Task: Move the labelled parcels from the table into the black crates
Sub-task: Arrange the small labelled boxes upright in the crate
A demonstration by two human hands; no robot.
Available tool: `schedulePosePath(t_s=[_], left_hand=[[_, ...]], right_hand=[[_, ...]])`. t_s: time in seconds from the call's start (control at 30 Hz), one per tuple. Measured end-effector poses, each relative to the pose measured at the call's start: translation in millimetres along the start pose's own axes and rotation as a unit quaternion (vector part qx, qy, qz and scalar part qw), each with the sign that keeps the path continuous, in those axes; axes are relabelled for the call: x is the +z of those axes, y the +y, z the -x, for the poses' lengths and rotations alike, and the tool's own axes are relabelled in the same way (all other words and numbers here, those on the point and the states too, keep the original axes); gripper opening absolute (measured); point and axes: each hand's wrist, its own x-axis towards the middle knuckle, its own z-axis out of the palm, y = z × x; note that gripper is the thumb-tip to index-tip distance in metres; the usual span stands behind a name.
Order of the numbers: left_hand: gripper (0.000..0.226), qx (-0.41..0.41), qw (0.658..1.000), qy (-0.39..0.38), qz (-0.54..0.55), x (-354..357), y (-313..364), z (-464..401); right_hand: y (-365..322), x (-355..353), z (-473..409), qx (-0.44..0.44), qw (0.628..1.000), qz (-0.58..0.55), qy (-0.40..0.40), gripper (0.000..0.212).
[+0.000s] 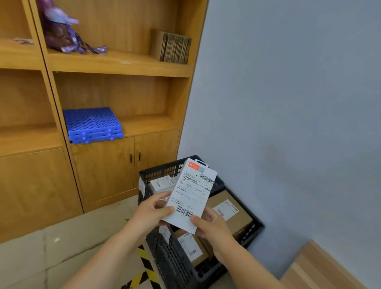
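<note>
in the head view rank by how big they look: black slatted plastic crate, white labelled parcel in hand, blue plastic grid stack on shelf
1. black slatted plastic crate
2. white labelled parcel and blue plastic grid stack: look alike; the parcel is nearer the camera, so unsure.

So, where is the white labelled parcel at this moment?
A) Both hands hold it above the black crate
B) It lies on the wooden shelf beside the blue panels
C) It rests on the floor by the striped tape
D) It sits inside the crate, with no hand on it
A: the left hand and right hand grip the lower end of the white parcel, held up over the black crate.
</note>
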Motion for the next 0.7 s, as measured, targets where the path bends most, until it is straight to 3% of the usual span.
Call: schedulePosePath(t_s=[0.23, 0.53, 0.7], left_hand=[[0.035, -0.010, 0.998, 0.059, -0.013, -48.2, 13.5, -76.0], [0.038, -0.045, 0.995, 0.058, -0.063, -76.1, 43.7, -244.8], [0.037, -0.075, 0.993, 0.047, -0.076, -76.0, 44.5, -320.8]], right_hand=[[-10.9, 41.2, -99.7, 0.011, 0.999, 0.005, -0.050, 0.031], [-36.2, 44.8, -270.0, 0.044, 0.997, -0.015, -0.064, 0.028], [-38.5, 31.3, -333.3, 0.076, 0.995, -0.022, -0.061, 0.039]])
